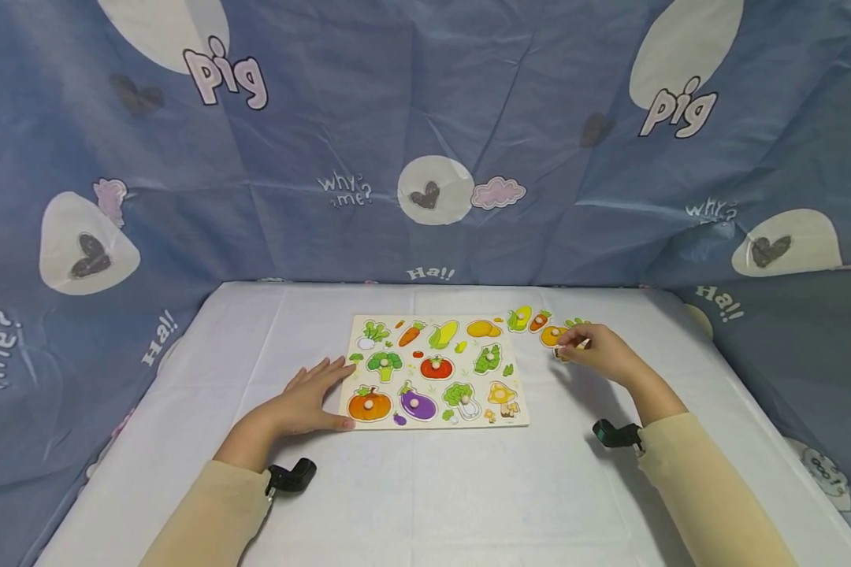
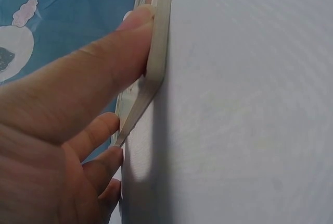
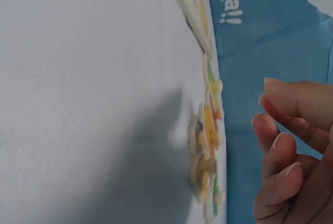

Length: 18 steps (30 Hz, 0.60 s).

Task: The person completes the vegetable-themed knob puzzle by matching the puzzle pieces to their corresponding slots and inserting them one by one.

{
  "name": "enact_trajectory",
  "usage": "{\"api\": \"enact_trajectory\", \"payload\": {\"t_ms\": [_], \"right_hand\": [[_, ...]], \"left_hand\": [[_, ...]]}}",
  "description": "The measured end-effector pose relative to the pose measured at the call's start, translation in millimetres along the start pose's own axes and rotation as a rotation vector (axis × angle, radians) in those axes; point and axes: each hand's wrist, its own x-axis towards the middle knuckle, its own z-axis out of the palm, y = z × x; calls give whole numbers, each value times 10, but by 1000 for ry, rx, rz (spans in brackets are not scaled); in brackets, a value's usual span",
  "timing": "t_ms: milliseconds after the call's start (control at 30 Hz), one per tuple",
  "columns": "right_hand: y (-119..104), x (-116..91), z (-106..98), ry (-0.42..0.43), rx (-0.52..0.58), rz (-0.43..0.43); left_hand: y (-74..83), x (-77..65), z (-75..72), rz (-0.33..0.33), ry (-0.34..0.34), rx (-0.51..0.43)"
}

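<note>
Of two hands, the right hand (image 1: 596, 350), right of centre, is empty, fingers loosely curled and thumb close to forefinger, above five loose puzzle pieces (image 1: 521, 318) with round knobs. The left hand (image 1: 312, 394) spreads wide, its thumb and fingers touching the left edge of one flat, pale, rectangular board (image 1: 464, 361) at centre, where six knobbed pieces (image 1: 436, 367) sit. Below lies a white cloth (image 1: 432, 496); creased blue fabric (image 1: 369, 236) fills the top.

Small knobbed pieces (image 3: 205, 166) lie on a white table (image 3: 93, 52), seen edge-on. Right of them, apart, is the right hand (image 3: 307, 169), fingers bent; above them, a pale board (image 3: 194, 8); behind them, blue cloth (image 3: 255, 52).
</note>
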Motion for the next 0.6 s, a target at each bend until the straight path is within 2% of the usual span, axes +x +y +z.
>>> {"api": "enact_trajectory", "payload": {"t_ms": [600], "right_hand": [[167,41,-20,3,2,75]], "left_hand": [[-16,12,22,-1,3,-2]]}}
